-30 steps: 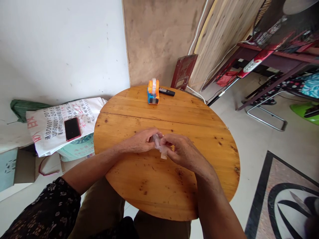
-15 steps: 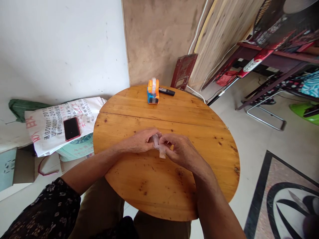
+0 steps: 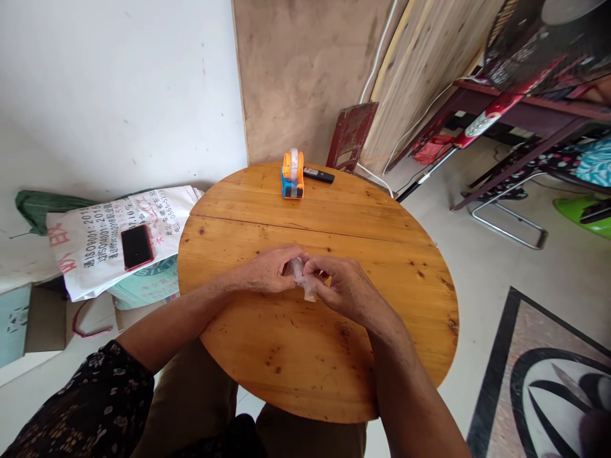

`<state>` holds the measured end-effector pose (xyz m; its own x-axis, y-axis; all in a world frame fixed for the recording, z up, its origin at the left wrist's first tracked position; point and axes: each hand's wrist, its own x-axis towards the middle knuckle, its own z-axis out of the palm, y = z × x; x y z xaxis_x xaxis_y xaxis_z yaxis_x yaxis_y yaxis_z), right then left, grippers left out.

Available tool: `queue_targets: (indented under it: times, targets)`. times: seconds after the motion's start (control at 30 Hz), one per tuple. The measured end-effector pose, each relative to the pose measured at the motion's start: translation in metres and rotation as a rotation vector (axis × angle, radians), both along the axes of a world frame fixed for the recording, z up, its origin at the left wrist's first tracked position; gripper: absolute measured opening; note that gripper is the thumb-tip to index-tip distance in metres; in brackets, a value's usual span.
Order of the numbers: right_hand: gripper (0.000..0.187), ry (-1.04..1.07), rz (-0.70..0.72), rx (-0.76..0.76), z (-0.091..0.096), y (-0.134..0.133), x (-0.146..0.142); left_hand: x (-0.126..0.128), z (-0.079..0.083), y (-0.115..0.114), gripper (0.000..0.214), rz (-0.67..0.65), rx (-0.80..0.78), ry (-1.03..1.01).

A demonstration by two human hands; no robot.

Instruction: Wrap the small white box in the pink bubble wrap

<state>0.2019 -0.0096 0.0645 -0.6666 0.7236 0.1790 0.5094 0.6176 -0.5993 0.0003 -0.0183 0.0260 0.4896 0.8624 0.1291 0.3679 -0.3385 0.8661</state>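
Little has moved since a second ago: the loose end of a crumpled pale strip (image 3: 310, 291) sits slightly higher and further left, while the left hand (image 3: 267, 270) and right hand (image 3: 346, 286) keep almost the same place. Nearest the wearer, a black flowered sleeve (image 3: 90, 394) covers the left upper arm, and brown trousers (image 3: 186, 394) show below the near edge of the round wooden table (image 3: 286, 350). Over the tabletop's middle, right thumb and forefinger pinch the strip, its short flap hanging beside the thumb; left thumb and fingers curl around the other part, gripping it too. It looks like clear tape, though too small and covered to be sure. Left of the table, a black phone (image 3: 137, 247) with a red edge lies on a white printed sack (image 3: 79, 267). Near the table's far edge stands an orange and blue tape dispenser (image 3: 293, 175), a slim dark remote (image 3: 322, 176) just to its right. Beyond rises a dark red chair back (image 3: 352, 137); at far right, a red fan pole (image 3: 489, 119) stands before a dark red desk (image 3: 534, 119)
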Motion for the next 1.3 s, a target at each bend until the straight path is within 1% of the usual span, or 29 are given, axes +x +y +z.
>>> queue_targets:
  times: [0.1,0.2,0.27,0.43,0.57,0.67,0.73,0.83,0.9,1.03,1.1,1.3]
  targets:
    - [0.012,-0.018,-0.015,0.007,0.002,0.000,-0.001,0.000,0.000,0.000,0.032,-0.010,0.059,0.060]
    - [0.012,-0.014,-0.016,0.016,0.002,-0.001,-0.002,0.001,0.001,0.001,0.028,-0.022,0.110,0.088]
    - [0.011,-0.003,-0.008,0.024,0.002,-0.001,-0.002,0.002,0.001,0.001,0.025,-0.015,0.111,0.081]
    - [0.010,0.006,0.010,0.067,-0.001,0.000,-0.002,0.003,-0.001,0.001,0.025,0.034,0.021,-0.008]
    - [0.009,0.088,-0.021,0.059,-0.003,0.001,-0.003,0.003,-0.003,0.001,0.031,0.136,-0.057,-0.062]
    - [0.011,0.121,-0.055,0.050,-0.002,0.002,-0.003,0.004,-0.002,0.001,0.029,0.215,-0.081,-0.058]
    - [0.013,0.127,-0.061,0.042,-0.001,0.002,-0.004,0.005,0.000,0.001,0.027,0.232,-0.104,-0.058]
    - [0.014,0.131,-0.054,0.039,0.000,0.002,-0.004,0.005,0.000,0.001,0.026,0.226,-0.131,-0.074]
    - [0.013,0.135,-0.044,0.048,0.000,0.001,-0.005,0.003,-0.003,0.002,0.026,0.201,-0.153,-0.102]
    - [0.011,0.129,-0.025,0.068,0.000,0.000,-0.005,0.000,-0.013,0.005,0.027,0.107,-0.269,-0.183]
    - [0.011,0.122,-0.022,0.072,-0.001,-0.001,-0.005,-0.001,-0.015,0.005,0.025,0.086,-0.319,-0.207]
    - [0.011,0.128,-0.030,0.078,-0.003,-0.001,-0.006,-0.002,-0.011,0.004,0.021,0.101,-0.373,-0.216]
